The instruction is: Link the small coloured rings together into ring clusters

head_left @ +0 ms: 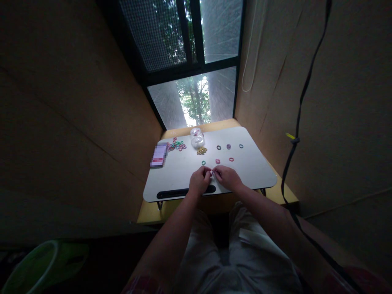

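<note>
My left hand point(199, 179) and my right hand point(227, 177) meet over the near part of a white lap table point(174, 175). The fingertips of both are pinched together on a small pale, purplish piece point(212, 173), largely hidden by the fingers; its kind cannot be made out. Just beyond them lie a green ring point(203, 163), a pink ring point(217, 161) and a red-pink ring point(231, 159), like small hair ties. Farther back sit a dark ring point(218, 148), a purple ring point(228, 146) and a teal ring point(241, 146).
A heap of yellow-gold rings point(201, 151) lies before a see-through plastic jar point(197, 141). Pink and green rings point(177, 144) are piled at the back left, beside a phone point(159, 155). A black slot point(173, 193) runs along the near edge. A dark strap point(301, 98) hangs at right.
</note>
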Tool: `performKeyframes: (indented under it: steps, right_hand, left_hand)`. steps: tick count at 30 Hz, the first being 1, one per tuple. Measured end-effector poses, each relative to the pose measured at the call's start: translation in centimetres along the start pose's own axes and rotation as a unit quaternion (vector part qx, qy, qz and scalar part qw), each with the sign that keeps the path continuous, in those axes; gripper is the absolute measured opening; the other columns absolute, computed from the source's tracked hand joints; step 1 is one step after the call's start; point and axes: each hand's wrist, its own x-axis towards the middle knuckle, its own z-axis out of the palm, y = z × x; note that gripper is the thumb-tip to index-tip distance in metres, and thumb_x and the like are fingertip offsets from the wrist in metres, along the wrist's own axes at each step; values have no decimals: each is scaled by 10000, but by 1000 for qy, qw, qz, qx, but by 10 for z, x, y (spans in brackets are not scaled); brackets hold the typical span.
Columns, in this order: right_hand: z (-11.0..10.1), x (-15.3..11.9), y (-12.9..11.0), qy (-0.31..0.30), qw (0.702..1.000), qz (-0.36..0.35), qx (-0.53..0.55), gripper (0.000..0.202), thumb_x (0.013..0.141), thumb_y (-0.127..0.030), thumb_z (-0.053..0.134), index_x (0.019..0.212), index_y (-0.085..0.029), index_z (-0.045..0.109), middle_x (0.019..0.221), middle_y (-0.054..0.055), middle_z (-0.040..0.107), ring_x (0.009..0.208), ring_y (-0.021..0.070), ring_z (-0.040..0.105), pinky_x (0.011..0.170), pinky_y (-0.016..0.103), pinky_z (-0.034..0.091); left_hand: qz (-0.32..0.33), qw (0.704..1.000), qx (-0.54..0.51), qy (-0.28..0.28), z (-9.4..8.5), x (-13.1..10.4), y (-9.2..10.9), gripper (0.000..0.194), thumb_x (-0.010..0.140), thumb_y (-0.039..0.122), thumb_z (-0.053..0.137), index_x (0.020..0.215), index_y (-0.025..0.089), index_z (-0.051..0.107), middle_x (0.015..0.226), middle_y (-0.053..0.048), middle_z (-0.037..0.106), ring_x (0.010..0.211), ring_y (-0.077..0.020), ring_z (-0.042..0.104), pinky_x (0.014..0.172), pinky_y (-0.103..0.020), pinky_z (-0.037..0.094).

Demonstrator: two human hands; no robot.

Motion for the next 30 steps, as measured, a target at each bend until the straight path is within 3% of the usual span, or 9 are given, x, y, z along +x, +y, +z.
performKeyframes:
  steps: [8,18,26,30]
  right_hand:
    - [1,-3,6,27,997,-52,52,251,922,-248,470,1059,-228,679,936,42,670,817,140,588,726,230,393]
    - [-2,-5,1,6,998,-57,29,326,908,-251,484,1200,-243,627,979,55,661,842,152,595,754,242,414]
    - [-2,-4,0,17,998,-52,44,286,937,-286,445,1134,-210,638,1012,66,665,901,161,597,779,249,412]
    - [-1,-4,1,21,997,-46,50,252,916,-298,478,1092,-201,631,964,57,663,837,150,593,755,247,407]
  left_hand:
    - [-33,996,-86,-11,2,1,1,258,895,419,462,949,211,604,791,-3,722,599,-106,633,617,-233,457]
    - [-26,995,-92,14,7,4,-9,207,820,310,567,994,200,584,739,-3,702,639,-116,638,644,-235,482]
    - [-13,997,-81,4,3,3,-6,194,801,217,566,991,204,600,843,-24,724,735,-138,660,694,-253,494]
    - [-14,995,-94,11,4,3,-8,162,809,234,580,966,208,604,838,-22,729,762,-144,674,703,-253,497]
